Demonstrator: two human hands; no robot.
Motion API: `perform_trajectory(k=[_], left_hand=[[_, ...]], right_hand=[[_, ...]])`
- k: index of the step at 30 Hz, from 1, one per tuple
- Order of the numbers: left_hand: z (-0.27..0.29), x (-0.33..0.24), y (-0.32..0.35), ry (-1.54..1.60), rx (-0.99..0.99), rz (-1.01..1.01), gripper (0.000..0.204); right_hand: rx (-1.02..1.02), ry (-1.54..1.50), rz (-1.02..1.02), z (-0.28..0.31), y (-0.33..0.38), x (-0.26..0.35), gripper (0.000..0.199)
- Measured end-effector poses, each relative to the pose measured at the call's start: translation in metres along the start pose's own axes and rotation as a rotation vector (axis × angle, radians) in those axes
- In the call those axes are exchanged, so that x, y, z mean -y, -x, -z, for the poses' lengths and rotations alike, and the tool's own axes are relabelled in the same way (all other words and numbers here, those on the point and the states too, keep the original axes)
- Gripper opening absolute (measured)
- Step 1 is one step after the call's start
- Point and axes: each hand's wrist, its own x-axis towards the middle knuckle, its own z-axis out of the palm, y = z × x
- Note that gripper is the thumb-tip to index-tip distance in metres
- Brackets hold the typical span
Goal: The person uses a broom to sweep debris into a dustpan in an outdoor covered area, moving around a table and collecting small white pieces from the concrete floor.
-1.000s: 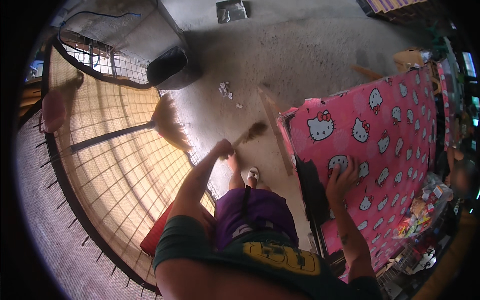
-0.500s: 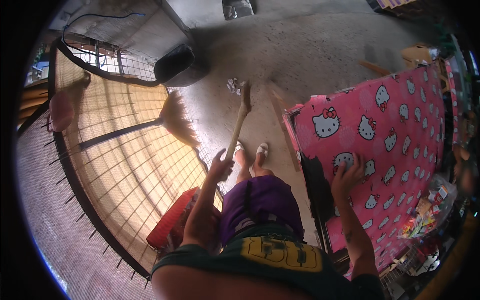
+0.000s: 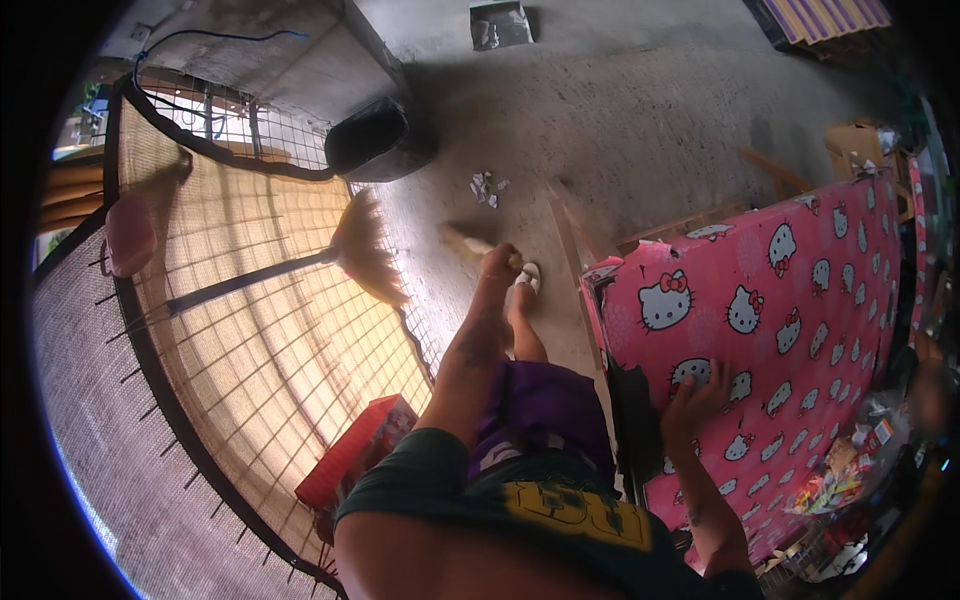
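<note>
My left hand is closed around a pale stick over the floor, in front of my feet. Its broader brownish end, like a worn broom's, is smeared by motion. Beyond it, several small white scraps lie on the concrete. My right hand rests with its fingers apart on a pink surface printed with white cartoon cats. No object shows in that hand.
At left, a broom lies against a mesh screen. A black bin stands beyond it. A red box is beside my left arm. Wooden pieces and a bag of colourful packets flank the pink surface.
My left hand has swung forward and to the right with the stick, whose far end has swept to the left. My right hand stays on the pink surface. The view has shifted slightly.
</note>
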Motion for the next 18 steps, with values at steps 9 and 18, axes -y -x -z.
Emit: perform_trajectory(k=[9,18], left_hand=[[0.039,-0.068,0.038,0.842,0.170,0.891,0.017],[0.120,0.076,0.199,0.875,0.034,0.708,0.020]], right_hand=[[0.007,0.018,-0.075,-0.007,0.001,-0.009,0.053],[0.126,0.121,-0.155,-0.013,0.010,-0.016,0.058]])
